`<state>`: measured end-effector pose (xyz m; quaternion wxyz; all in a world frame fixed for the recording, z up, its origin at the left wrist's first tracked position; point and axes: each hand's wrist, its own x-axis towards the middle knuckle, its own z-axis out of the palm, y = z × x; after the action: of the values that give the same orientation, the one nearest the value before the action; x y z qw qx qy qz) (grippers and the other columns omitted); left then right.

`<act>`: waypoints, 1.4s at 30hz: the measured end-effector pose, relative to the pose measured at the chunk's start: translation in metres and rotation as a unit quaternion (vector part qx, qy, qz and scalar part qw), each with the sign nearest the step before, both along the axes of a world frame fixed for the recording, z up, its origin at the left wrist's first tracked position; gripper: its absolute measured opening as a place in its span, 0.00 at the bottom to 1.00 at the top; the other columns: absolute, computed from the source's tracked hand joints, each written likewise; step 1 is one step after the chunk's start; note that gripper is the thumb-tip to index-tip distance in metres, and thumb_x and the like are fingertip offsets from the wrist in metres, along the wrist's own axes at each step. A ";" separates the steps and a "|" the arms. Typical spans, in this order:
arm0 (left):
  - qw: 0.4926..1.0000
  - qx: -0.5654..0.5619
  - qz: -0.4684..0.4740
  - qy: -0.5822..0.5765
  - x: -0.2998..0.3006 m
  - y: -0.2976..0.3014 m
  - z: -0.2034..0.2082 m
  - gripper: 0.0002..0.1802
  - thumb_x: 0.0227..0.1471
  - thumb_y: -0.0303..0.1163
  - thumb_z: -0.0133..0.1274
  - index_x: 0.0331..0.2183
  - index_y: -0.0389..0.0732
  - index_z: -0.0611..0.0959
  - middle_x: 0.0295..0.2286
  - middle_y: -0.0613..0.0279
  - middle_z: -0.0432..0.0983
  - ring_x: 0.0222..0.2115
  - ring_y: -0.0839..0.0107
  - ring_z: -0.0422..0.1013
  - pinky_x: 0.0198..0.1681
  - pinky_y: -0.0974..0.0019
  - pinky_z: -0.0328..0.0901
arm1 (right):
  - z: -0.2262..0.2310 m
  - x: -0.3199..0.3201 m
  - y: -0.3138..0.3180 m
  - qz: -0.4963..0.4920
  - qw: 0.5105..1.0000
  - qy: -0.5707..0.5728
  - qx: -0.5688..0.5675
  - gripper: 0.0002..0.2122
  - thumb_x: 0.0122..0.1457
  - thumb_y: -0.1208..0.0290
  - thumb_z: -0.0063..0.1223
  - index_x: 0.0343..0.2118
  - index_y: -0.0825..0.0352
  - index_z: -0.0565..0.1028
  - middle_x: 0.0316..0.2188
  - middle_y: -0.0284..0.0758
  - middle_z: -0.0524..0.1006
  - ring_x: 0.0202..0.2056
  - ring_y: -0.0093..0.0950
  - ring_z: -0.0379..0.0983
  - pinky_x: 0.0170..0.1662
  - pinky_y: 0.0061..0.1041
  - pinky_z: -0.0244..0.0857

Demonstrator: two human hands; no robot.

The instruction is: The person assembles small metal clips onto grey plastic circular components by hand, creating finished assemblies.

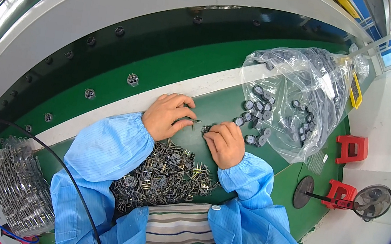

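Note:
Over the green worktable point(208, 103), my left hand point(168, 117) pinches a small thin metal piece point(196, 121) between thumb and fingertips. Just to its right, my right hand point(225, 144) has its fingers closed on a small dark part with metal pins point(206, 129). The two pieces are close together but look apart. Below both hands, near my body, lies a heap of small dark parts with metal pins point(161, 180). Several round black caps point(257, 112) lie loose to the right of my right hand.
A clear plastic bag point(291, 75) of black caps lies at the right. Beyond a white rail, a green conveyor belt point(163, 69) carries spaced parts. Stacked clear trays point(24, 187) stand left. A black cable point(67, 168) crosses my left sleeve. A small fan point(371, 201) and red stools point(351, 149) are right.

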<state>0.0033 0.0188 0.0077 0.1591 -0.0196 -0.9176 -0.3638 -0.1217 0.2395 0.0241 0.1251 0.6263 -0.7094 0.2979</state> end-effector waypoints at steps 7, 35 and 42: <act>0.999 -0.004 -0.007 0.035 0.002 0.001 0.005 0.17 0.48 0.26 0.65 0.42 0.49 0.88 0.47 0.64 0.76 0.43 0.62 0.72 0.50 0.57 0.62 | 0.007 -0.003 -0.009 -0.053 0.998 -0.044 0.003 0.10 0.45 0.75 0.70 0.31 0.62 0.80 0.33 0.33 0.77 0.37 0.37 0.73 0.38 0.37 0.64; 0.998 -0.021 0.040 0.043 -0.004 -0.013 0.002 0.26 0.40 0.42 0.73 0.43 0.46 0.85 0.40 0.66 0.74 0.46 0.61 0.68 0.54 0.56 0.60 | -0.009 -0.031 -0.057 -0.095 0.991 -0.094 -0.018 0.07 0.47 0.76 0.70 0.29 0.64 0.81 0.34 0.31 0.79 0.41 0.35 0.73 0.44 0.35 0.64; 0.999 -0.024 0.030 0.006 -0.004 -0.015 -0.010 0.20 0.42 0.43 0.73 0.38 0.46 0.88 0.38 0.70 0.75 0.45 0.65 0.69 0.51 0.58 0.61 | -0.011 -0.022 -0.058 -0.003 0.965 -0.262 0.002 0.07 0.47 0.76 0.72 0.29 0.62 0.82 0.33 0.30 0.79 0.42 0.33 0.73 0.47 0.33 0.61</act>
<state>-0.0003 0.0043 -0.0027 0.1746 0.0025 -0.9253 -0.3366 -0.1434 0.1812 0.0131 -0.0652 0.5246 -0.7201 0.4495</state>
